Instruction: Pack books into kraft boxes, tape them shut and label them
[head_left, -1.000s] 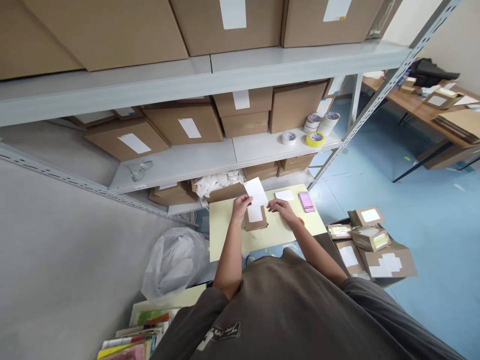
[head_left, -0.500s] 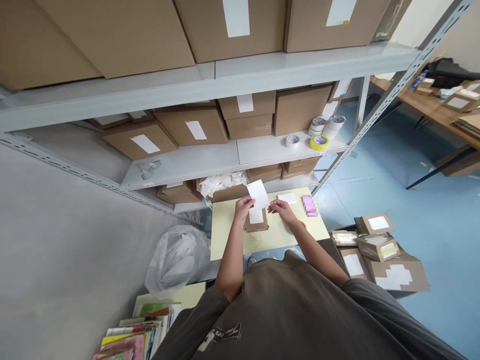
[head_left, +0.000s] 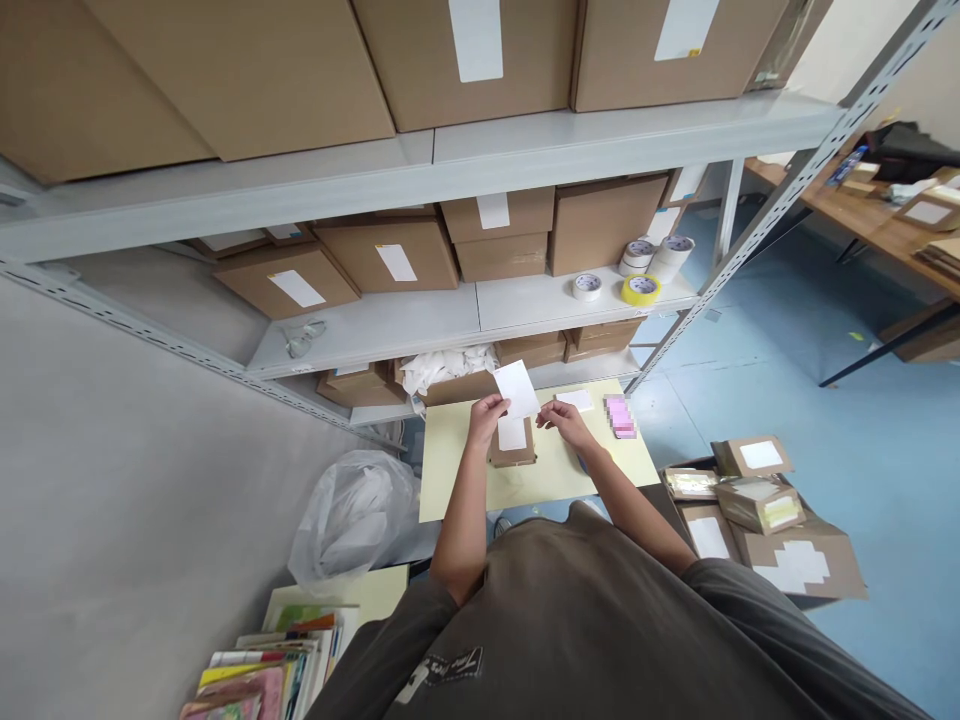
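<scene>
My left hand (head_left: 489,418) pinches a white label (head_left: 517,388) by its left edge, holding it above the pale yellow table (head_left: 454,455). At the label's lower right corner are the fingertips of my right hand (head_left: 561,418), curled and pressed together on it. Below the label lies a small brown cardboard box (head_left: 513,457) with a white label (head_left: 512,434) on top; my hands and the held sheet cover its far part. Beyond my right hand rest a stack of white labels (head_left: 574,399) and a pink, blurred-out item (head_left: 620,416).
A metal shelf (head_left: 360,352) with cardboard boxes and tape rolls (head_left: 640,289) rises in front. To the left stands a clear plastic bag (head_left: 352,515), with books (head_left: 259,675) nearer me. Several packed boxes (head_left: 757,497) are piled at right; a wooden desk (head_left: 862,215) stands behind.
The view has shifted slightly. Both hands and the held label stay almost in the same place, with my right fingers still at its lower right corner.
</scene>
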